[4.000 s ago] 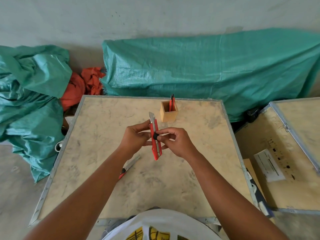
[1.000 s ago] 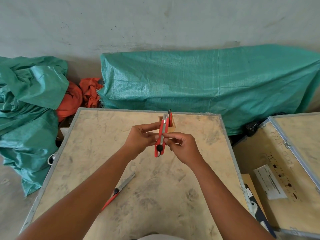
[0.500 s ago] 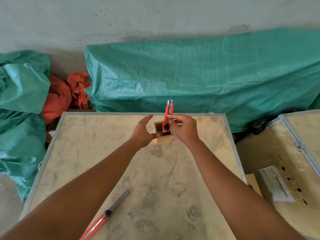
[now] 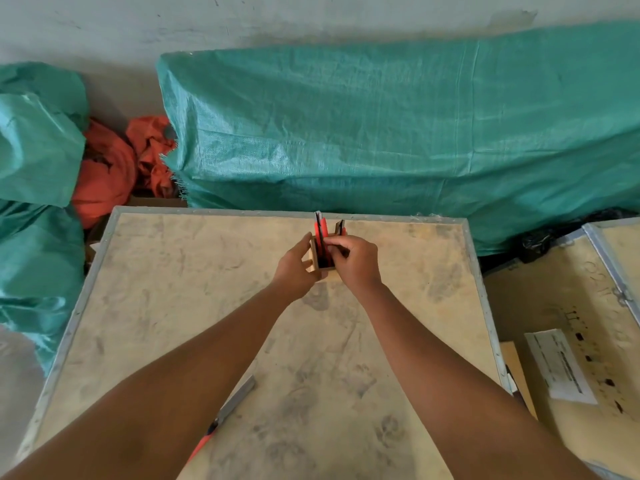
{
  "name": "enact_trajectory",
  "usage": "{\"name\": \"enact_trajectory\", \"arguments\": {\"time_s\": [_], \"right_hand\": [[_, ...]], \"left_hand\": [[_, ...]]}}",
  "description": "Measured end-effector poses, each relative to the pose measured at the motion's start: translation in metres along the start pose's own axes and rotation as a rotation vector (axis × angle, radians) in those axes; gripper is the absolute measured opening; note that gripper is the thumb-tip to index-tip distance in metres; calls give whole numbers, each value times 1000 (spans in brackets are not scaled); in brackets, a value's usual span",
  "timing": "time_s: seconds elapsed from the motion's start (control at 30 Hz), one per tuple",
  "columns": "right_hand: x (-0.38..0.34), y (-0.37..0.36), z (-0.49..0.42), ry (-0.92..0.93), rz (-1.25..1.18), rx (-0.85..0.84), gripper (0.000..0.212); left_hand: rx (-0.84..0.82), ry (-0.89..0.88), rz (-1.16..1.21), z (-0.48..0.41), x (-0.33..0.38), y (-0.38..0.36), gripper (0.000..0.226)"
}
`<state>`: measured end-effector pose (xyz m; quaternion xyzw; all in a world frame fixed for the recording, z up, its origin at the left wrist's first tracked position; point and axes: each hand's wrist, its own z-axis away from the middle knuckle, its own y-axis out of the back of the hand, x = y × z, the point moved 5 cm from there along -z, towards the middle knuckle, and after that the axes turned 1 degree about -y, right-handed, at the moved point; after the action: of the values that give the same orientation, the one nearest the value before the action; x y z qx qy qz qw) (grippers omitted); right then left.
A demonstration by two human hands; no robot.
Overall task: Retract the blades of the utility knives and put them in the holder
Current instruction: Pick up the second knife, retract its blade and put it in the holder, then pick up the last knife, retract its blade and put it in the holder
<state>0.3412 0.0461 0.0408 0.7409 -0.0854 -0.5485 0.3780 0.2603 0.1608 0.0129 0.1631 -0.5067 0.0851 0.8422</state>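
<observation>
A small wooden holder (image 4: pixel 316 260) stands near the far edge of the table (image 4: pixel 173 271). My left hand (image 4: pixel 294 268) grips its left side. A red utility knife (image 4: pixel 321 233) stands upright inside it, and the fingers of my right hand (image 4: pixel 353 261) pinch that knife at the holder's rim. Another knife's dark top (image 4: pixel 340 227) sticks up at the holder's back right. A third red utility knife (image 4: pixel 228 410) lies flat near the table's front, blade extended, partly hidden under my left forearm.
Green tarpaulin-covered bundles (image 4: pixel 398 126) line the wall behind the table, with orange cloth (image 4: pixel 114 168) between them. A second wooden crate (image 4: pixel 571 323) with a white paper label (image 4: pixel 561 365) sits to the right, close to the table's edge.
My right hand has lowered the red knife from above the holder down into it. My left hand has closed on the holder's side. The camera has tilted slightly.
</observation>
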Motion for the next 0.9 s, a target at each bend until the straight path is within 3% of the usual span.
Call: {"name": "enact_trajectory", "arguments": {"time_s": [0.33,0.6,0.9], "right_hand": [[0,11,17,-61,-67,78,32],[-31,21,65,-141,-124,9,34],[-63,-51,176,-286,-192,-160,28]], "left_hand": [[36,-16,-90,8,4,1,90],[149,-33,-131,61,3,41,68],[259,73,-19,172,-88,141,39]]}}
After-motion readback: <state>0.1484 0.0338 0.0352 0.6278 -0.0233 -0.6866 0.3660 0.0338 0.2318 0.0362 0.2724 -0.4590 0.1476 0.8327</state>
